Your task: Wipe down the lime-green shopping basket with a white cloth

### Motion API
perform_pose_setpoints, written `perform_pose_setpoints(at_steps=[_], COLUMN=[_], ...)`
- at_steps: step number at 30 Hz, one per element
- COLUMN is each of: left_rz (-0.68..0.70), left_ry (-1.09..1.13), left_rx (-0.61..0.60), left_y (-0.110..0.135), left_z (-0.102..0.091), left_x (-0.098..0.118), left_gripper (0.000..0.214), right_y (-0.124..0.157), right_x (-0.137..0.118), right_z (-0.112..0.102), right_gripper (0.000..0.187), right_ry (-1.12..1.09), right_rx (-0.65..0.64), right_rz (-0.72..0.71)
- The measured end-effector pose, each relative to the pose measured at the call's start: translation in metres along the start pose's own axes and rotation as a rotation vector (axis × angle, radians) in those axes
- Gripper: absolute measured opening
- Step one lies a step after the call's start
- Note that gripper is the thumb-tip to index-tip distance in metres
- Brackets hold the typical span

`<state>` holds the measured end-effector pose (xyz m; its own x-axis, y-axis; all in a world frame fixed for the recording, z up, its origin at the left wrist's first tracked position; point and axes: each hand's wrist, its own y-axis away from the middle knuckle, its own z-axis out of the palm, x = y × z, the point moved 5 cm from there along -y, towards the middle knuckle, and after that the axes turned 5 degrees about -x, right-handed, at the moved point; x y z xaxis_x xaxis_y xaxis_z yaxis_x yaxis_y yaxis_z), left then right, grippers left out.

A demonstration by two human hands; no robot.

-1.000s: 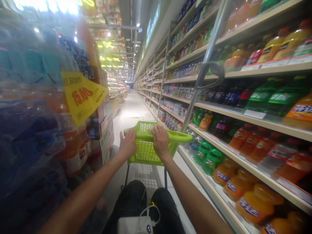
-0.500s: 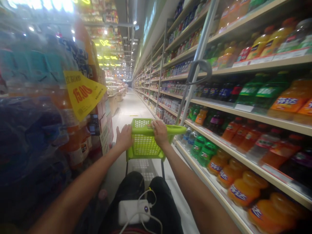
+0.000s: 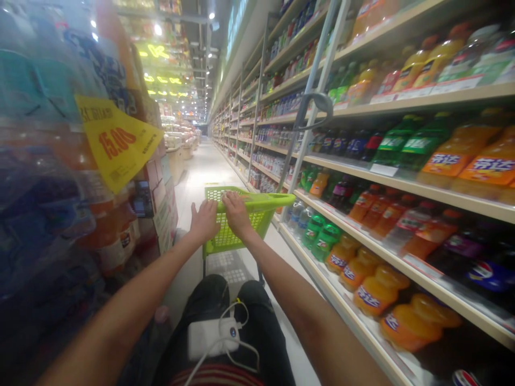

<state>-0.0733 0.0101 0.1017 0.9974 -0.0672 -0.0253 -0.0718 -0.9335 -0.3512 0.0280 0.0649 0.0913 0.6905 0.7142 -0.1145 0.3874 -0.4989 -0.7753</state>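
A lime-green shopping cart (image 3: 241,222) with a mesh basket stands in front of me in a store aisle. My left hand (image 3: 204,221) rests on the near left corner of its rim, fingers curled over the edge. On the rim's middle sits my right hand (image 3: 236,213), closed around the green handle bar. The basket looks empty as far as I can see into it.
Long shelves (image 3: 402,185) of soda and juice bottles run along the right. A stack of wrapped bottle packs with a yellow price sign (image 3: 115,142) crowds the left. A metal ladder rail (image 3: 309,115) leans against the shelves. The pale aisle floor (image 3: 205,171) stretches ahead.
The cart and both hands have rolled forward along the aisle, and my view has swung slightly right; the grip on the cart is unchanged.
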Motion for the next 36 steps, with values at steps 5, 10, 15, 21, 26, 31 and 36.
perform_pose_setpoints(at_steps=[5, 10, 15, 21, 26, 31, 36], left_rz=[-0.010, -0.006, 0.001, 0.046, 0.061, 0.068, 0.061], left_ry=[0.049, 0.072, 0.029, 0.012, 0.023, 0.046, 0.264], left_rx=[-0.017, -0.031, -0.008, 0.067, 0.084, 0.048, 0.030], left_y=[-0.001, 0.001, 0.007, 0.011, 0.012, 0.008, -0.004], left_z=[0.001, 0.006, 0.000, -0.007, -0.007, -0.006, -0.002], left_x=[-0.007, -0.005, 0.009, 0.016, 0.024, 0.035, 0.033], left_gripper=[0.066, 0.069, 0.065, 0.057, 0.056, 0.061, 0.060], right_y=[0.005, 0.011, 0.010, 0.011, 0.009, 0.007, 0.015], right_x=[0.017, 0.046, 0.022, 0.025, 0.041, 0.052, 0.051], right_z=[-0.012, -0.022, -0.012, -0.014, -0.017, -0.019, -0.022], right_gripper=[0.040, 0.043, 0.045, 0.042, 0.041, 0.042, 0.043], right_ry=[0.010, 0.001, -0.022, -0.047, -0.094, -0.139, -0.207], right_rx=[0.043, 0.112, 0.072, 0.056, 0.027, 0.047, 0.104], right_rz=[0.039, 0.165, 0.061, 0.038, 0.044, 0.083, 0.110])
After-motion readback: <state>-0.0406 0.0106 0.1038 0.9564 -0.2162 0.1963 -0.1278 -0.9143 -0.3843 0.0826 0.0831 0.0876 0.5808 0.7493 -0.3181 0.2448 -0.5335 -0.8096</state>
